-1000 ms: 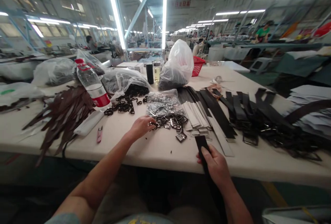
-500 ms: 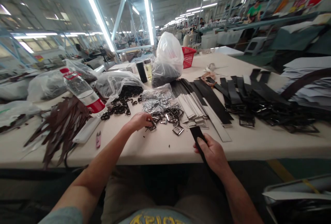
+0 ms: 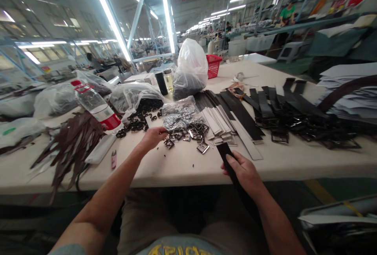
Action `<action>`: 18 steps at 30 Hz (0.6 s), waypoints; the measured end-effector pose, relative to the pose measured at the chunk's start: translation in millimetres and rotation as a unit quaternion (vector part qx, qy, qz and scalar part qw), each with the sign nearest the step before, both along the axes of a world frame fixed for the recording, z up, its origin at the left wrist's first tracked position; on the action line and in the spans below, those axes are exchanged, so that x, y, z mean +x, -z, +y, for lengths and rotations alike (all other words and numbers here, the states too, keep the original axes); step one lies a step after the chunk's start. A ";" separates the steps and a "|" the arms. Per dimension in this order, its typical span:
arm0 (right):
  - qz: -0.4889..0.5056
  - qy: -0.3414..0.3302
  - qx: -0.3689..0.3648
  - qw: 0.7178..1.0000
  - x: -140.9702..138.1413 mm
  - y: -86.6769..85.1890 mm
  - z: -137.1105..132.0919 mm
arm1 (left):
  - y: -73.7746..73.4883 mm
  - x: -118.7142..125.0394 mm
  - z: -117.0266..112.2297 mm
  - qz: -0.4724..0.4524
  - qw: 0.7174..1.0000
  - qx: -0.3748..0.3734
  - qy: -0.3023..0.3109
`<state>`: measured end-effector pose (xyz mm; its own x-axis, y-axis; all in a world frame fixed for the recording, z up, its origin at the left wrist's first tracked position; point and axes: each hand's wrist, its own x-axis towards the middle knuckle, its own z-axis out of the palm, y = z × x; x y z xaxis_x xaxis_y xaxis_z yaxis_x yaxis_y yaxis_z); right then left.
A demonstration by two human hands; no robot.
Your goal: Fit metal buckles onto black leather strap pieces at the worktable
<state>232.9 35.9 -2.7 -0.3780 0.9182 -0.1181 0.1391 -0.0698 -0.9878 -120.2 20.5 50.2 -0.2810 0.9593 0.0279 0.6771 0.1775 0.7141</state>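
My right hand [image 3: 244, 172] grips a black belt strap [image 3: 225, 151] at the table's near edge, thumb on top; the strap hangs down off the edge past my wrist. My left hand [image 3: 153, 137] is closed in a pinch on a metal buckle [image 3: 169, 142] at the left side of a pile of loose buckles [image 3: 191, 133]. One separate buckle [image 3: 203, 147] lies nearer to me. Behind the pile sits a clear bag of buckles [image 3: 177, 113].
Stacked black and pale straps [image 3: 226, 119] lie right of the buckles, then buckled belts [image 3: 288, 117]. Black rings [image 3: 138, 119], a water bottle [image 3: 98, 107], brown strips [image 3: 72, 141], a small cutter [image 3: 113, 159], plastic bags [image 3: 190, 66], a red basket [image 3: 213, 64]. Paper stack [image 3: 350, 98] far right.
My left hand has drawn one buckle out of the pile toward me and to the left. My right hand keeps its hold on the strap. The camera has tilted down a little.
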 end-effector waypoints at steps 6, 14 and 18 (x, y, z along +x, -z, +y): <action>0.078 -0.146 -0.111 0.980 -11.0 -17.7 -22.6 | 9.8 46.1 0.5 -0.209 0.977 0.027 0.002; 0.268 -0.215 -0.200 0.918 -52.3 -31.5 -42.7 | 5.8 140.6 -17.6 -0.605 0.789 0.103 -0.021; 0.343 -0.190 -0.221 0.893 -69.9 -37.3 -41.0 | -1.3 163.5 -29.6 -0.646 0.755 0.115 -0.016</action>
